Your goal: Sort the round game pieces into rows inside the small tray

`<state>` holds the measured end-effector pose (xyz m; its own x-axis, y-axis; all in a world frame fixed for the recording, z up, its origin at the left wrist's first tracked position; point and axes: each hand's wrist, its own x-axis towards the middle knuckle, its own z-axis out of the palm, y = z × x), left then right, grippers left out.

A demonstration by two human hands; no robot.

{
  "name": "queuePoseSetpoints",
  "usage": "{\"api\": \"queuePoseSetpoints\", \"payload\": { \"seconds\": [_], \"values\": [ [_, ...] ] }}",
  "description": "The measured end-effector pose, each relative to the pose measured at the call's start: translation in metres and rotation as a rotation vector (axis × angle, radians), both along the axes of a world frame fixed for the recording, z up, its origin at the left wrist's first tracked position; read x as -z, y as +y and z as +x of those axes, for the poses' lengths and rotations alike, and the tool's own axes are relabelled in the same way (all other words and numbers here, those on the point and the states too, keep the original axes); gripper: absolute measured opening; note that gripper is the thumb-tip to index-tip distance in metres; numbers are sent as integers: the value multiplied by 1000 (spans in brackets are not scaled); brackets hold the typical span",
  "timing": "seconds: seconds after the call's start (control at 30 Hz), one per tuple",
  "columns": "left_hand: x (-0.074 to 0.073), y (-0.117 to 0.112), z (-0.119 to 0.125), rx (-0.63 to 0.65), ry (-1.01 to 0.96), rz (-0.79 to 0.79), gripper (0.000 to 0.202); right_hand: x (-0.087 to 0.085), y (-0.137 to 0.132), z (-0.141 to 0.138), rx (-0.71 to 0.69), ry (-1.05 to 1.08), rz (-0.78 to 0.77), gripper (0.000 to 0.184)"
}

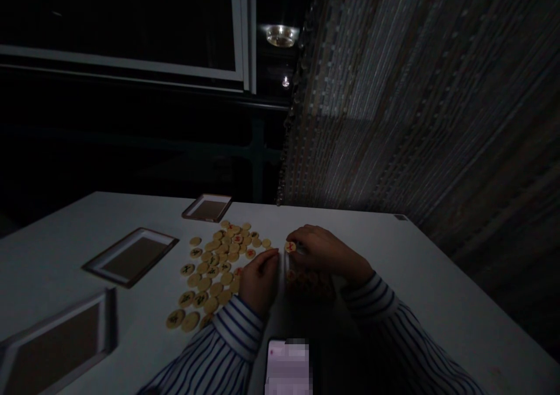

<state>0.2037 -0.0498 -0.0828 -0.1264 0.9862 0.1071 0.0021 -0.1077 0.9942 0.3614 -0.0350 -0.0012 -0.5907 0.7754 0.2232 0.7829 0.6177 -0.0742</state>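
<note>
My right hand (317, 249) pinches a round xiangqi piece (290, 247) with a red character, above the near part of a box (333, 293). Rows of red-marked pieces (308, 278) lie inside that box, dim in the shadow of my hand. Just left of the box is my left hand (258, 281), its fingers curled and closed; whatever it may hold is hidden. A loose spread of wooden xiangqi pieces (212, 271) covers the table left of my left hand. Some show black or red characters, others a blank face.
Three shallow framed trays, a far one (207, 208), a middle one (131, 256) and a near one (59, 345), sit on the white table (420, 301). A lit phone (287, 366) is at the front. Behind hang a string curtain (371, 91) and a window frame (245, 33).
</note>
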Motion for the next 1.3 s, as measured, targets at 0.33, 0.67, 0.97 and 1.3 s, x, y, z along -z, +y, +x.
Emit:
{"api": "queuePoseSetpoints", "payload": {
  "seconds": [0.33, 0.67, 0.97, 1.3],
  "values": [
    [17, 1, 3, 189, 271, 164, 22, 9, 7, 9, 68, -127, -75, 27],
    [17, -2, 5, 267, 425, 97, 32, 28, 14, 3, 61, -249, -162, 24],
    [16, -3, 5, 272, 465, 84, 34, 35, 16, 2, 48, -259, -195, 23],
    [17, -2, 5, 287, 478, 96, 35, 37, 18, 5, 20, -256, -211, 22]
  ]
}}
